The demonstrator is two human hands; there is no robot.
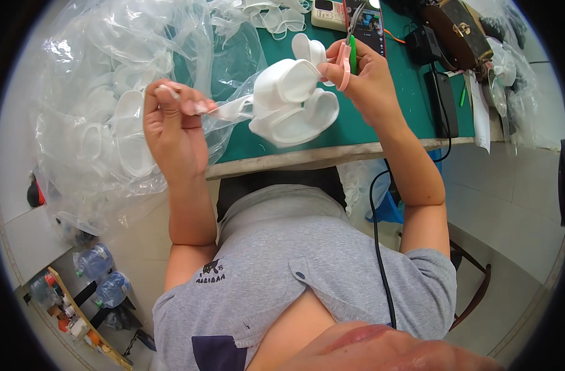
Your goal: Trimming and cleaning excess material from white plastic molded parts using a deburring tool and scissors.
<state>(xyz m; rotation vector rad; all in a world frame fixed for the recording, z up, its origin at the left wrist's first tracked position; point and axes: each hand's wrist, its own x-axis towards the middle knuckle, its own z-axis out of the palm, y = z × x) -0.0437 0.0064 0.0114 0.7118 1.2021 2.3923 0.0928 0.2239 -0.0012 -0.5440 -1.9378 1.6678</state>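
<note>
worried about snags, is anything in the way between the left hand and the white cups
Nothing visible blocks the gap; only a pale strip runs from the left hand to the white cups. The clear bag appears to lie behind it.

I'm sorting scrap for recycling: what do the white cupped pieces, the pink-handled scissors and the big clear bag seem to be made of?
White cupped pieces: perhaps moulded plastic or soft rubber, smooth with slight sheen; which is unclear. Scissors: handles likely plastic, evenly pink; blades apparently metal, grey and shiny. Clear bag: probably plastic film, see-through, creased and glossy.
</note>
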